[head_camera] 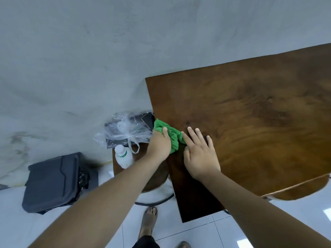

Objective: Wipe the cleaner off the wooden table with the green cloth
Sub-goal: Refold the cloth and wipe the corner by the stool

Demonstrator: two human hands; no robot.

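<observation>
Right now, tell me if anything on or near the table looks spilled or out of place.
Nothing looks spilled or broken. Only the cloth, gripped by the left hand, is bunched up and sits partly over the table's left edge. The right hand lies flat on the wood.

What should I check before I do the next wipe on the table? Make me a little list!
1. Cloth held tight: ok. The left hand grips the green cloth.
2. Cloth on the wood: ok. It lies bunched at the left edge of the wooden table.
3. Wiping path free: not ok. The right hand rests flat right beside the cloth.
4. Bottle safe: probably not ok. The bottle stands on the stool, close by the left arm.
5. Cleaner left to wipe: cannot tell. No wet patch shows on the wood.
</observation>
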